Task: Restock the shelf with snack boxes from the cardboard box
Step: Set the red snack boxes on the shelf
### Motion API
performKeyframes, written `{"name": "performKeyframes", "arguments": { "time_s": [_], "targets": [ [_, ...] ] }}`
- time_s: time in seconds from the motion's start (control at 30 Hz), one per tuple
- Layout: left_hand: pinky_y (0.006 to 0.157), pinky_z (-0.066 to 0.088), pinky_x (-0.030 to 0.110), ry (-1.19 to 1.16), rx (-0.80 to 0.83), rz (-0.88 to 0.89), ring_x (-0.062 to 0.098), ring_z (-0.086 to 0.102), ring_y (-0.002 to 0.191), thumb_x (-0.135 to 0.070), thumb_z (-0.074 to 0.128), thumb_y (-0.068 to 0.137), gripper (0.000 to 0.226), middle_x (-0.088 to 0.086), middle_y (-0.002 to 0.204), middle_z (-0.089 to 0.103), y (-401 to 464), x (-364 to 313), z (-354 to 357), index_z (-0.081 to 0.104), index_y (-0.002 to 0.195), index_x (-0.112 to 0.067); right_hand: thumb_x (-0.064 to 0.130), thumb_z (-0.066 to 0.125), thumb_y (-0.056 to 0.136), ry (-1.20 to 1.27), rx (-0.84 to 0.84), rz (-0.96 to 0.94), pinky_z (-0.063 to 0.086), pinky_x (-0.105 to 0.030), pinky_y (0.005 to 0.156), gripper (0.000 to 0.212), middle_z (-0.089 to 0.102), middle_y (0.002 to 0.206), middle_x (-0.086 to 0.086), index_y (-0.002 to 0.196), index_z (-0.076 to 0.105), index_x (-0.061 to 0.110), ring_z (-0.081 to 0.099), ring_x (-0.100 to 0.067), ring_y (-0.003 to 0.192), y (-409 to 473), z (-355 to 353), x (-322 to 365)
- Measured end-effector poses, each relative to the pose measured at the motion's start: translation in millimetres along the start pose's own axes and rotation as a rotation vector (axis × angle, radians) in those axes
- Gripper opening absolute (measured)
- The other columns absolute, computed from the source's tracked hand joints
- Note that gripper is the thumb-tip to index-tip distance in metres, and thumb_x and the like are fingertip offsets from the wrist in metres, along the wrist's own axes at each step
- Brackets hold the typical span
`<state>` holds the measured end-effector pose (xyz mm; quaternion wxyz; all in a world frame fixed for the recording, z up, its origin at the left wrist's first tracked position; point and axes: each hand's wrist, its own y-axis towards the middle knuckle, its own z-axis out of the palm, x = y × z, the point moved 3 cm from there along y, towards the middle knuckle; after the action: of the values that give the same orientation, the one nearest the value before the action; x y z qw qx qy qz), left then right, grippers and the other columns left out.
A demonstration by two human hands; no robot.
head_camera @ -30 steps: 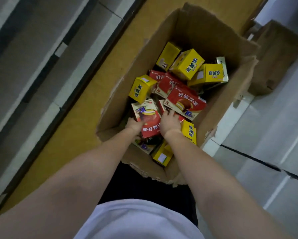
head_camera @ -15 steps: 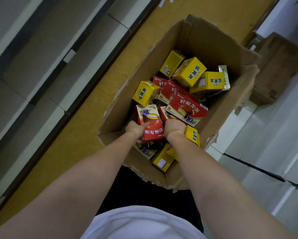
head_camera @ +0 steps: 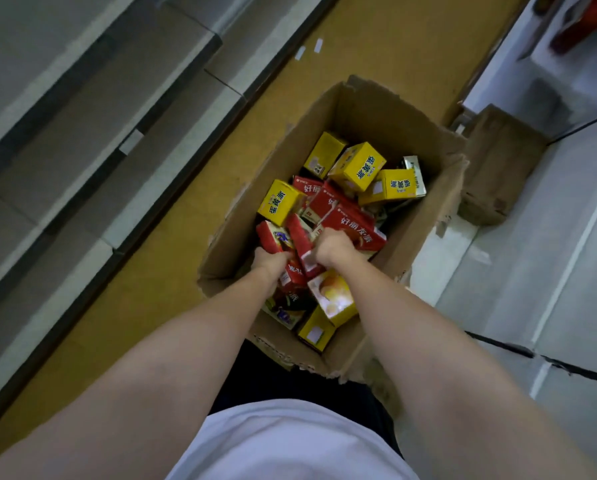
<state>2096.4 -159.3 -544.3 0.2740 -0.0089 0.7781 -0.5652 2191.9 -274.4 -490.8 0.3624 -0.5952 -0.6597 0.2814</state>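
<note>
Inside the torn cardboard box, left hand and right hand, each grip curled round a glossy red carton.

Floor: yellow-ochre strip runs diagonally from lower left to upper right. 2 small white tags lie on it near the top.

Left of strip: grey shelf tiers, stepped, with dark gaps between levels and pale front edges. A small pale label sits on one edge.

Right of strip: pale grey tiled floor, dark seam lines crossing it. A brown cardboard piece stands at the edge of the tiles, beside a white fixture in the upper right corner; red items on it are blurred, not identifiable.

Light: dim, even, no hard shadows.
</note>
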Motion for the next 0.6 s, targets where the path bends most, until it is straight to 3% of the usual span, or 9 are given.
{"name": "performKeyframes", "arguments": {
  "time_s": [0.03,0.1,0.17,0.23,0.37,0.47,0.53,0.6],
  "targets": [
    [0.089,0.055,0.051,-0.007,-0.010,0.006,0.031,0.068,0.093,-0.026,0.076,0.080,0.052,0.014,0.112,0.066,-2,-2,0,0.046,0.121,-0.013,0.044,0.081,0.074,0.029,0.020,-0.009,0.054,-0.035,0.085,0.065,0.067,0.116,-0.011,0.122,0.061,0.005,0.064,-0.030,0.109,-2,6,0],
    [0.092,0.054,0.051,-0.003,-0.041,0.007,0.033,0.066,0.098,-0.034,0.074,0.084,0.055,0.015,0.116,0.064,-4,-4,-4,0.042,0.124,-0.012,0.034,0.074,0.083,0.118,0.064,-0.057,0.052,-0.034,0.088,0.046,0.067,0.119,-0.011,0.120,0.067,0.008,0.064,-0.030,0.110,-9,18,0],
    [0.094,0.052,0.052,0.011,-0.039,-0.001,0.035,0.064,0.103,-0.040,0.079,0.079,0.066,0.015,0.117,0.061,-5,-4,-9,0.039,0.125,-0.013,0.024,0.060,0.094,0.147,0.064,-0.101,0.049,-0.030,0.087,0.031,0.067,0.122,-0.012,0.120,0.069,0.010,0.062,-0.029,0.113,-16,23,0],
    [0.094,0.052,0.053,0.079,-0.023,0.011,0.034,0.064,0.104,-0.038,0.086,0.070,0.072,0.012,0.116,0.061,-6,-1,-14,0.040,0.121,-0.015,0.020,0.051,0.100,0.134,0.046,-0.134,0.048,-0.028,0.090,0.030,0.067,0.126,-0.008,0.123,0.070,0.013,0.060,-0.026,0.117,-18,24,1],
    [0.091,0.053,0.053,0.110,-0.016,0.026,0.031,0.065,0.101,-0.030,0.091,0.064,0.076,0.011,0.116,0.063,-10,-1,-20,0.041,0.121,-0.017,0.016,0.054,0.098,0.142,0.004,-0.138,0.046,-0.023,0.087,0.028,0.069,0.125,-0.001,0.114,0.075,0.022,0.061,-0.024,0.115,-15,23,1],
    [0.093,0.052,0.053,0.179,-0.023,0.034,0.032,0.063,0.106,-0.026,0.090,0.066,0.078,0.011,0.116,0.061,-17,-6,-23,0.040,0.125,-0.017,0.018,0.054,0.099,0.111,0.017,-0.148,0.050,-0.028,0.087,0.025,0.067,0.124,-0.005,0.115,0.073,0.017,0.062,-0.026,0.113,-15,25,4],
    [0.094,0.052,0.053,0.208,-0.024,0.060,0.030,0.064,0.105,-0.022,0.090,0.066,0.073,0.010,0.116,0.063,-21,-6,-26,0.042,0.121,-0.018,0.025,0.054,0.100,0.124,0.008,-0.144,0.050,-0.032,0.075,0.024,0.067,0.118,-0.011,0.114,0.066,0.010,0.064,-0.027,0.103,-16,28,9],
    [0.096,0.051,0.051,0.263,-0.042,0.099,0.030,0.063,0.105,-0.015,0.087,0.070,0.063,0.010,0.116,0.064,-21,-4,-31,0.042,0.114,-0.020,0.034,0.056,0.099,0.148,-0.009,-0.115,0.040,-0.029,0.062,0.027,0.066,0.108,-0.012,0.106,0.058,0.009,0.058,-0.025,0.088,-12,35,11]
  ]
}}
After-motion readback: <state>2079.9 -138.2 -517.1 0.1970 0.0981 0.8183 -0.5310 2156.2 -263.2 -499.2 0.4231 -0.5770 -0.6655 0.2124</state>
